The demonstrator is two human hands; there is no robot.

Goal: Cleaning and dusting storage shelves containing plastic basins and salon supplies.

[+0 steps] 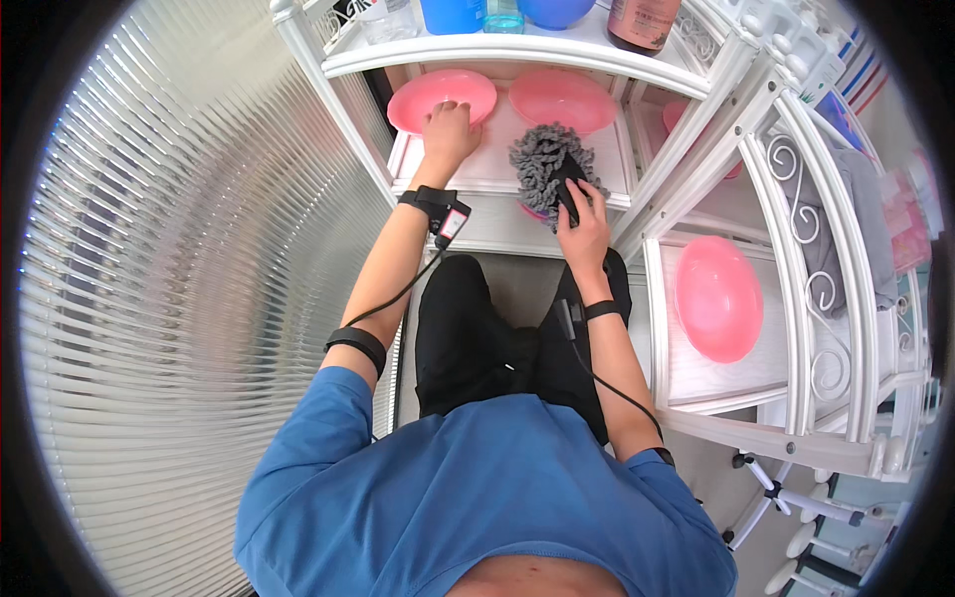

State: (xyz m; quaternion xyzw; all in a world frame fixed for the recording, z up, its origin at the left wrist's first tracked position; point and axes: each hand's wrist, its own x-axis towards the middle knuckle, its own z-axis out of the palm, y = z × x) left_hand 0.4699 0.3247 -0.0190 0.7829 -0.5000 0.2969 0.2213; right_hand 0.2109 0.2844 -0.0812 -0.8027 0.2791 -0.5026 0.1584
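Observation:
My left hand is over the near rim of a pink plastic basin on a white shelf, fingers curled inside it. The hand itself hides the part of the rim it grips. In my right hand is the black handle of a grey microfiber chenille duster. The duster's shaggy head hangs above the shelf's front part, just before a second pink basin. Something purple-pink shows in a sliver beneath the duster; I cannot tell what it is.
Bottles, including a brown-pink one, and a blue container stand on the upper white shelf. Another pink basin rests on the right-hand rack, with scrolled metalwork and a grey towel beyond. A ribbed translucent panel rises at my left.

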